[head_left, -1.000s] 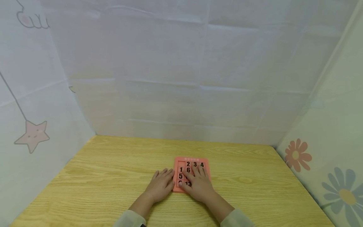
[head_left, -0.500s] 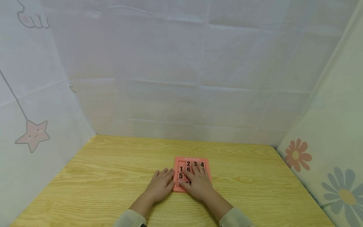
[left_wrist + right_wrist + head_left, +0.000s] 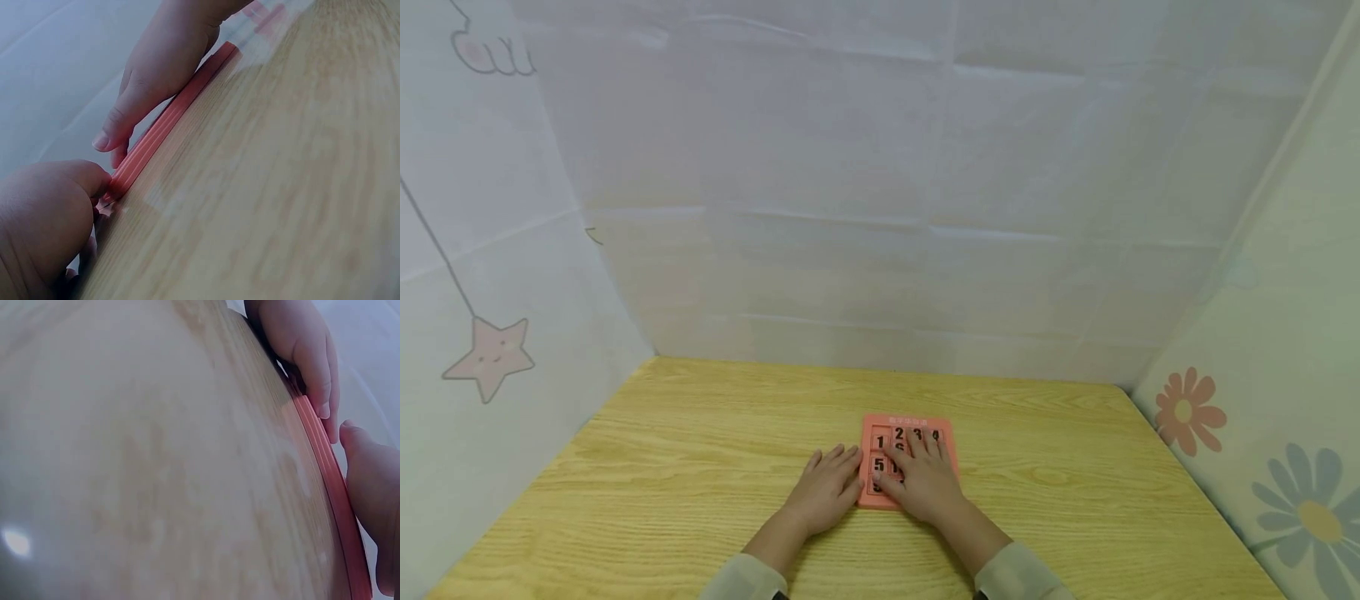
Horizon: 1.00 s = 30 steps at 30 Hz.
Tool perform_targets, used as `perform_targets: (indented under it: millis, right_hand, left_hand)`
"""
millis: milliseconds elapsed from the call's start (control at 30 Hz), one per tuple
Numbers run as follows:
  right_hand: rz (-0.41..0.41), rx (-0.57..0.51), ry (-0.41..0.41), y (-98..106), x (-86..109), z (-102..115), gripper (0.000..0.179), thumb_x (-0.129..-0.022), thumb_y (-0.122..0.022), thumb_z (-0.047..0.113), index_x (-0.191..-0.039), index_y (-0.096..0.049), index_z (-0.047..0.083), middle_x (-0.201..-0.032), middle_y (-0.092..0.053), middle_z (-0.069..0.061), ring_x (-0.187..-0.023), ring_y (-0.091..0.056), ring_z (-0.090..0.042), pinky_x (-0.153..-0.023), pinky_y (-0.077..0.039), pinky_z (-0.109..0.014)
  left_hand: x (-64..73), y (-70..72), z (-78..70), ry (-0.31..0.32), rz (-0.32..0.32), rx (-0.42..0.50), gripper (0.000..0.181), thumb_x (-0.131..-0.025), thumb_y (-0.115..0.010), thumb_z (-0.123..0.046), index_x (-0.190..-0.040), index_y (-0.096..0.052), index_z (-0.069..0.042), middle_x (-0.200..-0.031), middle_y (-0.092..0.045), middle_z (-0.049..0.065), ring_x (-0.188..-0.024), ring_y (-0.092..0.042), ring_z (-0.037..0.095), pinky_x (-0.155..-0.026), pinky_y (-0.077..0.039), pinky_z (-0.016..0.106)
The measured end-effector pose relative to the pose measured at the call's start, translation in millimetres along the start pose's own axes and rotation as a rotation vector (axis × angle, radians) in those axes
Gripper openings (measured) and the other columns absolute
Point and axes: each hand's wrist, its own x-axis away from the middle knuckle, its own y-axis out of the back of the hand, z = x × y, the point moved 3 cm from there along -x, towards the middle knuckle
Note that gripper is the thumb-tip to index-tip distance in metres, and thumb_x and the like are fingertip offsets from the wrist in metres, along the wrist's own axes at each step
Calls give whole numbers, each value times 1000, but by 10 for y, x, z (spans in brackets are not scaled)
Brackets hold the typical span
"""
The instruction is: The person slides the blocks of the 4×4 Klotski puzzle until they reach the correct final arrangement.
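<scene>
A pink number slide puzzle (image 3: 867, 492) lies flat on the wooden table, its black-numbered tiles partly covered by my right hand. Tile 1 (image 3: 880, 442) sits in the left column, partway into the gap at the top left corner. My right hand (image 3: 928, 487) is spread over the board, index fingertip at the lower edge of tile 1 and thumb tip low in the left column. Relaxed on the table, my left hand (image 3: 823, 492) has its fingertips and thumb against the puzzle's left edge. In the left wrist view the pink frame (image 3: 162, 131) shows edge-on beside that hand.
The wooden table (image 3: 700, 433) surrounds the puzzle. Pale cloth walls (image 3: 880, 275) stand at the back and both sides, printed with a pink star (image 3: 490, 358) on the left and flowers (image 3: 1183, 410) on the right.
Tile 1 has slid upward into the top left gap, with my right index finger following slightly. My left hand stays in place at the puzzle's left edge.
</scene>
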Motion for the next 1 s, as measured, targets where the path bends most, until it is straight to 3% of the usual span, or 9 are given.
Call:
perform_targets:
  millis: [1000]
  right_hand:
    - [12, 18, -44, -31, -170, -41, 65, -97, -40, 64, -145, -50, 22, -160, -28, -18, -150, -15, -42, -121, -13, -62]
  left_hand:
    - [-30, -42, 49, 2, -7, -15, 49, -103, -44, -30, -145, -47, -4, -151, -46, 13, -144, -35, 37, -120, -18, 62]
